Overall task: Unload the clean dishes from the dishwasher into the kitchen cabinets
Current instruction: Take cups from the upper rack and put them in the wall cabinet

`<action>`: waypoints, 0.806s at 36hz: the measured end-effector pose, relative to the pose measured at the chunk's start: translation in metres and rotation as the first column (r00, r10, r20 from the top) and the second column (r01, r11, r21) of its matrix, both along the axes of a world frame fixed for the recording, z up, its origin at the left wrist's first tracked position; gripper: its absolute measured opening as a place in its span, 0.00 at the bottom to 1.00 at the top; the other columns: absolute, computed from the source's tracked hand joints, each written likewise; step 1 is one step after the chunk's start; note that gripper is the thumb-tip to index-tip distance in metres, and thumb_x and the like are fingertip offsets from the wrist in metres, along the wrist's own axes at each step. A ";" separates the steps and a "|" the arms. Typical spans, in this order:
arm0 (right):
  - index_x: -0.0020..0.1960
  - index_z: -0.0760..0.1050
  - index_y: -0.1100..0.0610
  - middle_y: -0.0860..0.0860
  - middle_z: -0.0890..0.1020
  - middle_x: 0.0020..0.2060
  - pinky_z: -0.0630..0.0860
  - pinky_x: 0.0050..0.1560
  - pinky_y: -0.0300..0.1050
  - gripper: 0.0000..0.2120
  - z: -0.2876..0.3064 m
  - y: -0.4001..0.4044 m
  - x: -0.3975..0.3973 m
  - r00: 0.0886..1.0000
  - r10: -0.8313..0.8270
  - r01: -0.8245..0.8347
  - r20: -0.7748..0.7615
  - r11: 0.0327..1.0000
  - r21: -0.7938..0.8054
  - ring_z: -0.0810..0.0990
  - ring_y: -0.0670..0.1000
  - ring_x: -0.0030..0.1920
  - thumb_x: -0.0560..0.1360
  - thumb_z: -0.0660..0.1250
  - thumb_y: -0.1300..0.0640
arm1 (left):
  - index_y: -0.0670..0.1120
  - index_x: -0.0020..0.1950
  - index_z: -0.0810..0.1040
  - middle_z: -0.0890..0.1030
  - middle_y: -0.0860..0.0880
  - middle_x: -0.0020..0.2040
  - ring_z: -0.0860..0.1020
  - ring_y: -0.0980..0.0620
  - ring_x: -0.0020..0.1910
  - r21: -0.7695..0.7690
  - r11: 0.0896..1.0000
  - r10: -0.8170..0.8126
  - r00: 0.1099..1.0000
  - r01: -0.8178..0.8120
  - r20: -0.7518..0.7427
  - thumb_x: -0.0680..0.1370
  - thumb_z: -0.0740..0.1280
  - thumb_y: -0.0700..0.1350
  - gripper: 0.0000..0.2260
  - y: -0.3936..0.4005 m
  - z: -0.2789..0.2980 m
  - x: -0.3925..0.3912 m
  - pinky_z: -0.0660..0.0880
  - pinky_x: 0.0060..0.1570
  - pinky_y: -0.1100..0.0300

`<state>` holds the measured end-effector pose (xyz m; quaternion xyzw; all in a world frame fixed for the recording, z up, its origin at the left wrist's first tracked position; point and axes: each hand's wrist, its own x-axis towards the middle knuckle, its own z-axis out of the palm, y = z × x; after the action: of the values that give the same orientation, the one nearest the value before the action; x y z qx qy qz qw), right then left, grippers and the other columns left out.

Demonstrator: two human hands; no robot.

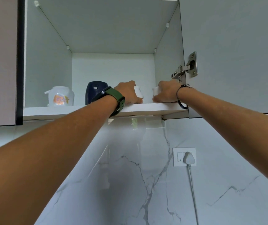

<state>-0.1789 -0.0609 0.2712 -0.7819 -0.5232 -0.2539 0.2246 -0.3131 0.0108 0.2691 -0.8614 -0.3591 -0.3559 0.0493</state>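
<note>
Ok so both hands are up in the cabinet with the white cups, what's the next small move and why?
Probably let go of both cups and draw the arms back. The left hand holds one white cup and the right hand holds another white cup, both seemingly resting on the shelf near its front edge, to the right of the dark blue mug. Nothing looks left to adjust.

shelf [81, 109] – jar [60, 96] left | mug [94, 91] centre | cups [139, 93] right
</note>
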 end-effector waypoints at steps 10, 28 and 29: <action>0.73 0.53 0.57 0.61 0.68 0.66 0.70 0.60 0.51 0.37 -0.012 -0.017 -0.008 0.993 0.071 -0.061 -0.097 0.993 0.096 0.70 0.62 0.64 0.73 0.67 0.45 | 0.42 0.70 0.60 0.65 0.38 0.65 0.71 0.38 0.62 0.019 0.993 0.110 0.991 -0.112 0.077 0.75 0.69 0.47 0.28 -0.010 -0.010 -0.001 0.70 0.56 0.53; 0.56 0.74 0.59 0.55 0.79 0.50 0.74 0.50 0.51 0.13 -0.243 -0.173 0.026 0.999 -0.051 0.050 0.006 0.986 0.157 0.75 0.57 0.53 0.75 0.63 0.55 | 0.42 0.58 0.73 0.68 0.44 0.59 0.73 0.47 0.45 0.023 0.895 -0.438 0.870 0.445 0.228 0.76 0.64 0.40 0.11 -0.122 -0.237 0.029 0.63 0.45 0.65; 0.56 0.74 0.59 0.55 0.79 0.50 0.74 0.49 0.50 0.12 -0.260 -0.186 0.030 0.997 -0.069 0.071 -0.019 0.988 0.137 0.75 0.57 0.53 0.75 0.63 0.55 | 0.42 0.58 0.73 0.68 0.44 0.59 0.73 0.47 0.45 -0.042 0.881 -0.451 0.865 0.470 0.222 0.76 0.64 0.41 0.11 -0.132 -0.254 0.032 0.65 0.46 0.64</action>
<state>-0.1485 -0.2465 0.0115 -0.7843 -0.4750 -0.2916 0.2724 -0.2806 -0.1207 0.0155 -0.8821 -0.1627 -0.4268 -0.1155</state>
